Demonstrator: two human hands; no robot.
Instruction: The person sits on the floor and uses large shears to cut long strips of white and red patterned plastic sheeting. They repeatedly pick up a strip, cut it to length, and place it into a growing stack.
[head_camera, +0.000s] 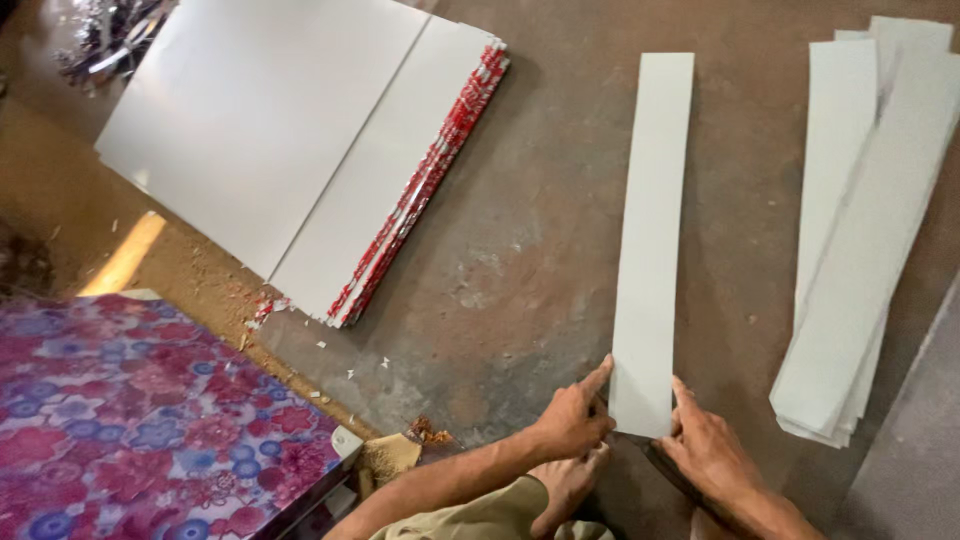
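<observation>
**Both hands at near end of white strip on floor**

No containers are in view. Materials lie in loose stacks directly on the brown floor (530, 250).

The strip (652, 240), long, narrow and white, lies flat on the floor, running away from the person. Its near end sits between the two hands. The left hand (572, 418) rests at the near left corner, index finger stretched along the left edge, touching it. The right hand (708, 448) rests at the near right corner, fingertips against the right edge. The hands are apart, one on each side of the strip; neither is closed around it. Whether the fingers press the strip down cannot be told.

A bare foot (565, 485) shows just below the left hand.

To the right, well apart from the strip, lies a pile of strips (860, 250), fanned and overlapping. To the upper left lies a stack of sheets (290, 130), white on top with red printed edges. A floral cloth (140, 420), purple and pink, covers a surface at lower left. Sawdust (220, 280) lies along the stack's near edge.
</observation>
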